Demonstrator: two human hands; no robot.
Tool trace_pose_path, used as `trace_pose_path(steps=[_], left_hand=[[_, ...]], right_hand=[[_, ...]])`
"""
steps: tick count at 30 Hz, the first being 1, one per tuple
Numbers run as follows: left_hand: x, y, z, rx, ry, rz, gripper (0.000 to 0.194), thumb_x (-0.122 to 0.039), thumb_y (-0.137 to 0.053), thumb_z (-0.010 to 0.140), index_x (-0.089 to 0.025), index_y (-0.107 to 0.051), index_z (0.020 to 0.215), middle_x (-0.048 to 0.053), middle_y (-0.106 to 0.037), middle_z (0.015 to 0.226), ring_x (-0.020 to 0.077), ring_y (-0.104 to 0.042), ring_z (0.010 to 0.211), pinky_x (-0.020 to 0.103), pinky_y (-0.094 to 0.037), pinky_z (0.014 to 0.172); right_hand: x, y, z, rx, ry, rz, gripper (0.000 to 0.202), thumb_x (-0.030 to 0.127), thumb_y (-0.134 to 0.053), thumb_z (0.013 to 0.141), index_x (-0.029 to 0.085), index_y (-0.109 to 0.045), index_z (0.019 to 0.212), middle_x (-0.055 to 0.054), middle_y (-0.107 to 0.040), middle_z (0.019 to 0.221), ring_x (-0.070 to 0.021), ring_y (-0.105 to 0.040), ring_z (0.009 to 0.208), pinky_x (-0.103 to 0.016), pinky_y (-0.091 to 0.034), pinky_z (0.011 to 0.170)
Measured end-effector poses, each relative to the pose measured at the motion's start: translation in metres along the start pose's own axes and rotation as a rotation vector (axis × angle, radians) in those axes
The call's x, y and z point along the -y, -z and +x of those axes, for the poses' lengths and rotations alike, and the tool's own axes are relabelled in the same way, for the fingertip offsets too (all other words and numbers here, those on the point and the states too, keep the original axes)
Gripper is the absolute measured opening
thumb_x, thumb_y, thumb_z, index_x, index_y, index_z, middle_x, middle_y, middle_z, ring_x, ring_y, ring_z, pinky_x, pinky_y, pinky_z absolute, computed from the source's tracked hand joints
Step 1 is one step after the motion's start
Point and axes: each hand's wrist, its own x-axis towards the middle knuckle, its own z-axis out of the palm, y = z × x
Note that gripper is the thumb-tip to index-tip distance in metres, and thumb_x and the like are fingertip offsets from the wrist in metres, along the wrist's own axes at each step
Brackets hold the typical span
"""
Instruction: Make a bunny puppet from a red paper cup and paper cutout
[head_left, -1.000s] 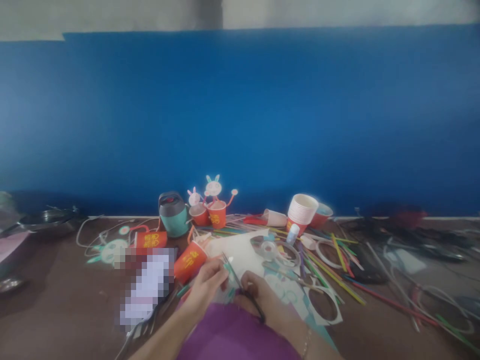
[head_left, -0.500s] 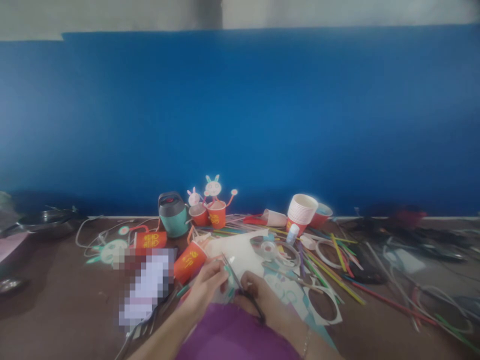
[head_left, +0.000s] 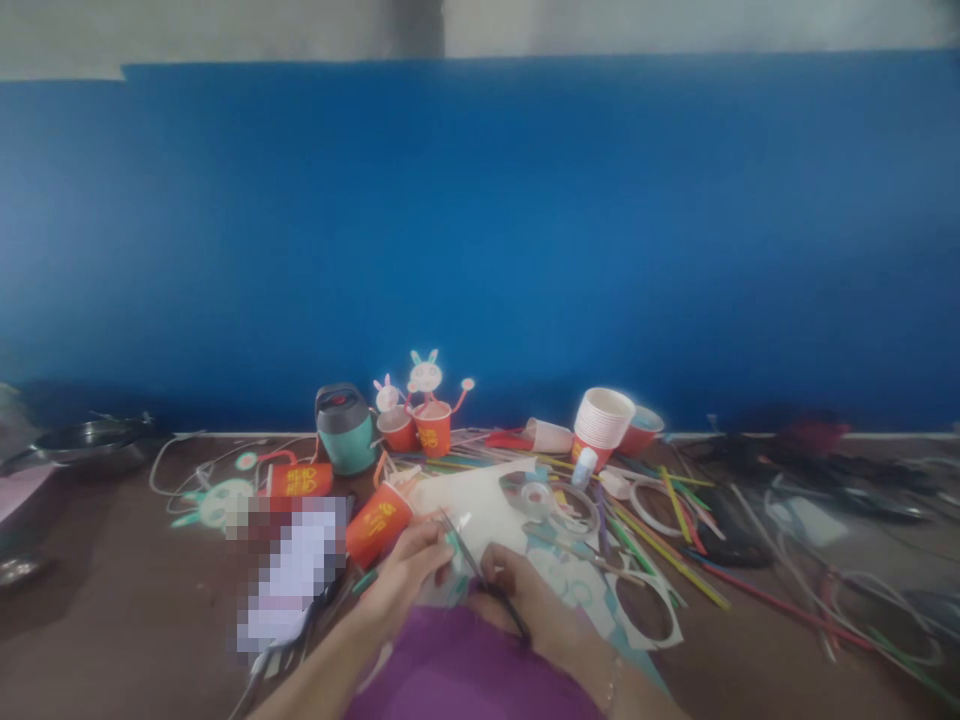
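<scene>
R hand (head_left: 514,590) fingers grip scissors (head_left: 466,550); L hand (head_left: 416,560) pinches paper bit (head_left: 454,560); rabbit cutout (head_left: 426,377) prob. in red cup (head_left: 433,432).

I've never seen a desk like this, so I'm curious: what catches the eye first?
The rabbit-faced figure stands out, rising from a red cup against the blue wall. Nearer, the right hand holds scissors beside the left hand, which pinches a small piece. A tall stack of paper cups stands right of centre.
</scene>
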Motion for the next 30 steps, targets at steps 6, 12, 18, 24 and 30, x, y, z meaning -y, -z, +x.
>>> trace_pose_path(steps=[6, 12, 18, 24, 30], left_hand=[[0.008, 0.005, 0.002, 0.009, 0.013, -0.043, 0.028, -0.035, -0.067, 0.065, -0.018, -0.048, 0.054, -0.004, -0.045, 0.048, 0.0091, -0.036, 0.048, 0.023, -0.026, 0.051], [0.008, 0.006, 0.004, -0.071, 0.02, -0.081, 0.025, -0.034, -0.068, 0.063, -0.017, -0.051, 0.057, -0.004, -0.047, 0.051, 0.0094, -0.04, 0.05, 0.022, -0.03, 0.052], [0.003, 0.004, 0.003, -0.028, -0.01, -0.112, 0.02, -0.032, -0.064, 0.068, -0.014, -0.057, 0.064, 0.002, -0.06, 0.068, 0.0116, -0.05, 0.056, 0.023, -0.035, 0.053], [0.008, 0.001, 0.002, 0.037, 0.036, -0.177, 0.029, -0.033, -0.067, 0.067, -0.019, -0.042, 0.063, 0.001, -0.062, 0.06, 0.0109, -0.051, 0.045, 0.022, -0.033, 0.047], [0.014, 0.0, 0.001, 0.076, 0.067, -0.146, 0.034, -0.038, -0.072, 0.067, -0.019, -0.043, 0.066, -0.003, -0.056, 0.051, 0.0113, -0.053, 0.044, 0.021, -0.034, 0.046]], right_hand=[[-0.006, 0.005, -0.001, 0.024, -0.043, -0.012, 0.055, 0.055, -0.075, 0.063, 0.023, -0.031, 0.073, 0.013, -0.032, 0.051, -0.0036, -0.02, 0.045, -0.019, -0.014, 0.043], [-0.017, 0.01, 0.006, -0.127, -0.029, -0.002, 0.05, 0.057, -0.071, 0.065, 0.025, -0.033, 0.075, 0.014, -0.036, 0.042, -0.005, -0.029, 0.034, -0.018, -0.019, 0.037], [-0.023, 0.014, 0.013, -0.417, -0.01, -0.05, 0.041, 0.049, -0.069, 0.068, 0.023, -0.044, 0.088, 0.012, -0.042, 0.046, -0.0079, -0.036, 0.036, -0.019, -0.023, 0.037], [-0.023, 0.011, 0.014, -0.594, 0.162, -0.318, 0.02, 0.022, -0.06, 0.07, 0.022, -0.051, 0.087, 0.001, -0.058, 0.066, -0.0167, -0.054, 0.059, -0.028, -0.043, 0.055], [-0.023, 0.004, 0.02, -0.596, 0.103, -0.44, 0.028, 0.012, -0.05, 0.064, 0.023, -0.051, 0.089, 0.002, -0.06, 0.066, -0.0174, -0.057, 0.06, -0.027, -0.042, 0.057]])
